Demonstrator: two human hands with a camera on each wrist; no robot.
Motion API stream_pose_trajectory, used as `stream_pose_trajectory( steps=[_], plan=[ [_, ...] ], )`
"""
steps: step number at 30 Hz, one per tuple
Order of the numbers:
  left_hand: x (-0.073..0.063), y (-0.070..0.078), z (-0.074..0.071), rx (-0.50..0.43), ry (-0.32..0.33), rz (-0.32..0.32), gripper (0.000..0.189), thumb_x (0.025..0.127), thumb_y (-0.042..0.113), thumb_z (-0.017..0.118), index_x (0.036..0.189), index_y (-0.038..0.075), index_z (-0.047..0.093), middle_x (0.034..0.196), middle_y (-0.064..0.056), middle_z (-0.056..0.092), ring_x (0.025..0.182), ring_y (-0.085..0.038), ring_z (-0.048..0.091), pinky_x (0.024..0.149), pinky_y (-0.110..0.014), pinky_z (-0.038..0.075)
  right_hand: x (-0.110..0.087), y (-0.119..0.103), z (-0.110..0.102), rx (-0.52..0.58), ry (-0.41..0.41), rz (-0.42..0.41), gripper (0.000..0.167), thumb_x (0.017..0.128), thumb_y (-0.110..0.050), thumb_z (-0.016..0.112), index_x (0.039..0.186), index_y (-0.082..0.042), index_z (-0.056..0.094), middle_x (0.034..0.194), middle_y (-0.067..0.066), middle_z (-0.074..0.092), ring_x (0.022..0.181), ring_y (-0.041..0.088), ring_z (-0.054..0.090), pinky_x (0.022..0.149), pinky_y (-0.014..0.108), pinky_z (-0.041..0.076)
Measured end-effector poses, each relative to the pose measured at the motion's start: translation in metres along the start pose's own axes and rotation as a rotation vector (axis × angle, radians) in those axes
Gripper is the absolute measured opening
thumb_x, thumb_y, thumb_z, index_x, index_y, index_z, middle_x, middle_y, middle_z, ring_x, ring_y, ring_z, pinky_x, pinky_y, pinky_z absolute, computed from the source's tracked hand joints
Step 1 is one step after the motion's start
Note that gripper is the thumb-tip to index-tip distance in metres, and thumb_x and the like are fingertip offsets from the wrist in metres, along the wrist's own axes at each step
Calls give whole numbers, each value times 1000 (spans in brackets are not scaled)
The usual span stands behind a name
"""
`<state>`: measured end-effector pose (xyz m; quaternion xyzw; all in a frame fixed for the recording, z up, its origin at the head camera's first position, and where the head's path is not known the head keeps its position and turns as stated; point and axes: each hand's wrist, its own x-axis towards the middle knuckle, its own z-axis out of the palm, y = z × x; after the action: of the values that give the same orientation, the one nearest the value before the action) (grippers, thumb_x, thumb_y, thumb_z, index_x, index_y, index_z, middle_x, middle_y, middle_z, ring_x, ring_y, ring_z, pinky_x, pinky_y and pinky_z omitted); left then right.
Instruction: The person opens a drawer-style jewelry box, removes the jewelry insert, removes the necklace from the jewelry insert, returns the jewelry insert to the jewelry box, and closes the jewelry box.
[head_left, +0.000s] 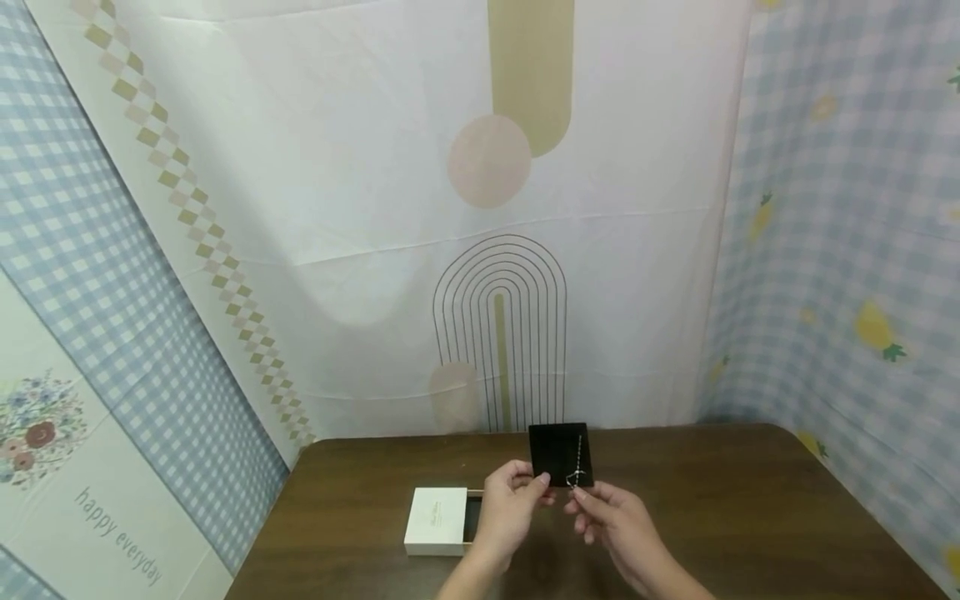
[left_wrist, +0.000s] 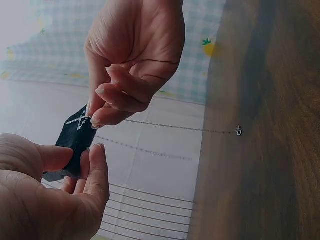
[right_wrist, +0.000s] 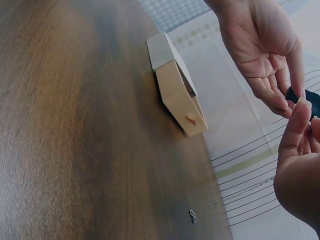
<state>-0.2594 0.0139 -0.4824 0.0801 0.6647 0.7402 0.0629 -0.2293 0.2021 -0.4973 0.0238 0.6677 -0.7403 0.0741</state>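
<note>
My left hand [head_left: 510,504] pinches a black square jewelry pad [head_left: 551,452] at its lower left edge, thumb in front and fingers behind. A thin silver chain [head_left: 579,450] lies across the pad's face. In the left wrist view, a small sparkling cross-shaped piece [left_wrist: 80,120] sits on the pad near its edge. Thumb and fingertips of my right hand [head_left: 618,521] pinch the chain at the pad's lower right edge. Loose strands hang from there, one ending in a small metal clasp [left_wrist: 239,131], also seen in the right wrist view. My right fingers partly hide the pinched part.
On the brown wooden table [head_left: 720,517], left of my hands, rests a white sleeve box [head_left: 435,521]. Its tan drawer [right_wrist: 175,95] is partly slid out, with a small ribbon tab [right_wrist: 191,120]. A patterned cloth [head_left: 360,333] hangs behind the table.
</note>
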Motion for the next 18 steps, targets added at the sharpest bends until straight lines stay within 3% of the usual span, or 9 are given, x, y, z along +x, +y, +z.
stream_pose_trajectory(
  steps=[9, 18],
  plan=[
    [-2, -2, -2, -11, 19, 31, 22, 101, 8, 69, 115, -8, 64, 102, -20, 76, 83, -17, 76, 80, -27, 65, -5, 1, 2, -20, 70, -51, 22, 103, -23, 70, 105, -1, 68, 91, 1, 75, 73, 12, 67, 66, 24, 58],
    [-5, -5, -9, -3, 42, 5, 21, 101, 7, 70, 115, -8, 65, 101, -16, 76, 81, -14, 76, 80, -25, 65, -8, 4, -3, -44, 139, -130, 16, 102, -14, 68, 108, 1, 69, 90, 6, 73, 70, 13, 67, 63, 26, 59]
  ],
)
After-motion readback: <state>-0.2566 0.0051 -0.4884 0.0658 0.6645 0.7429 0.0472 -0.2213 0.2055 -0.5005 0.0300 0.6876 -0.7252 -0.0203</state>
